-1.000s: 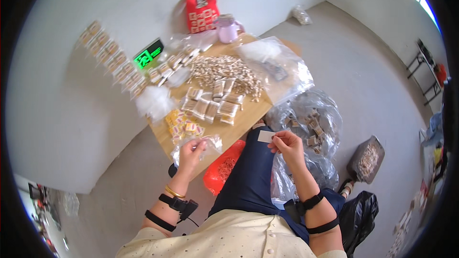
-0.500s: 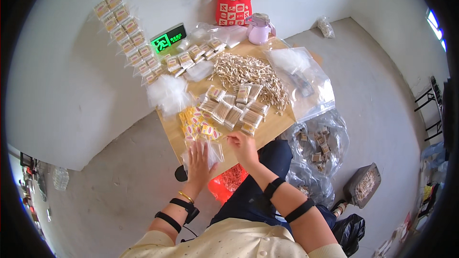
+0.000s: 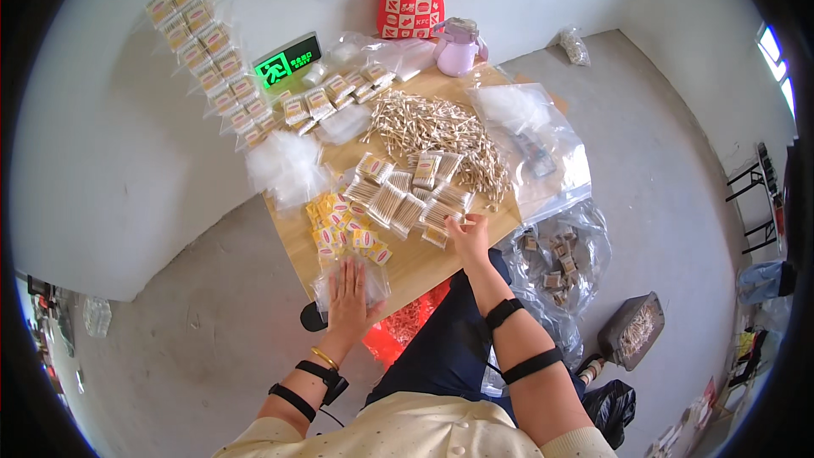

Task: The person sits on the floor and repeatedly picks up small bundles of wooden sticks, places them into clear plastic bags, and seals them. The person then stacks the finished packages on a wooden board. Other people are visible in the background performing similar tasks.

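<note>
My left hand [image 3: 347, 300] lies flat, fingers stretched, on a clear plastic bag [image 3: 376, 282] at the table's near edge. My right hand [image 3: 470, 236] is at the near right side of a pile of cotton swab bundles [image 3: 387, 201]. Its fingers are bent together against the pile's edge; what is between them, if anything, cannot be made out. Small yellow and white printed cards [image 3: 338, 219] lie spread just beyond my left hand. Behind the bundles is a heap of loose cotton swabs [image 3: 432, 131].
Clear bags [image 3: 288, 168] lie at the table's left, a large plastic bag [image 3: 543, 148] at its right. Packed swabs [image 3: 318, 102], a lilac jug [image 3: 458, 49] and a red bag [image 3: 411, 4] stand at the back. A grey bin [image 3: 632, 331] sits on the floor.
My right hand has moved right and slightly away from me, from beside the clear bag to the swab bundles. My left hand stays flat on the bag.
</note>
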{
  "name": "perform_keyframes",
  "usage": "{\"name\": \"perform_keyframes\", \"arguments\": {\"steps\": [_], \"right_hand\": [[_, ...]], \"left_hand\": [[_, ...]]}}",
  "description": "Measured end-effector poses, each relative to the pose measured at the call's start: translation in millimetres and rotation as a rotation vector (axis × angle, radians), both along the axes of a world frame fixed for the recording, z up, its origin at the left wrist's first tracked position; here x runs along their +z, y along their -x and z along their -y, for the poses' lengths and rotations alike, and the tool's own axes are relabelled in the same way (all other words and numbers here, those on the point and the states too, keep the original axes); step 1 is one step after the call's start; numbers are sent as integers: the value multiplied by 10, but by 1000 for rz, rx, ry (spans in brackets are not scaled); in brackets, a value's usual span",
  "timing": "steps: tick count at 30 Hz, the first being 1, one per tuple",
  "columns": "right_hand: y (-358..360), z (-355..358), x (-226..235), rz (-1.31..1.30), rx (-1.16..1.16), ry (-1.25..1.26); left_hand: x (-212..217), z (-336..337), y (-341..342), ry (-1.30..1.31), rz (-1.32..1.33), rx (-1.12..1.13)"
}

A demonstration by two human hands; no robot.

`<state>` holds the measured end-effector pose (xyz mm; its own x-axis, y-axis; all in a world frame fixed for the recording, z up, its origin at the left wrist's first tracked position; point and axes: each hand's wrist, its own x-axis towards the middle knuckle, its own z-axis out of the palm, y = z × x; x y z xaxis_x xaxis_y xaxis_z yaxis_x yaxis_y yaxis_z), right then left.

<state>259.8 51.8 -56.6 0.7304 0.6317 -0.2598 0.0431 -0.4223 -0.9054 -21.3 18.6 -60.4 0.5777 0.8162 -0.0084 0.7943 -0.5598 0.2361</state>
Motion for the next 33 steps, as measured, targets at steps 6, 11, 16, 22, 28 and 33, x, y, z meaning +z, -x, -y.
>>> {"name": "perform_keyframes", "arguments": {"steps": [6, 11, 16, 22, 28, 33], "right_hand": [[-231, 2, 3, -339, 107, -55], [-260, 538, 544, -541, 191, -263], [-141, 1155, 904, -697, 500, -485], [-315, 1646, 1412, -17, 429, -554], [-466, 2164, 1952, 590, 496, -380], [-536, 2568, 2078, 642, 464, -365]], "left_hand": [[446, 2, -262, -38, 192, 57], [754, -13, -747, 413, 725, -35], [951, 42, -1337, 851, 1317, -26], [1541, 325, -1549, 762, 895, -260], [1864, 637, -1735, 407, 727, -502], [2018, 824, -1879, 433, 765, -574]]}}
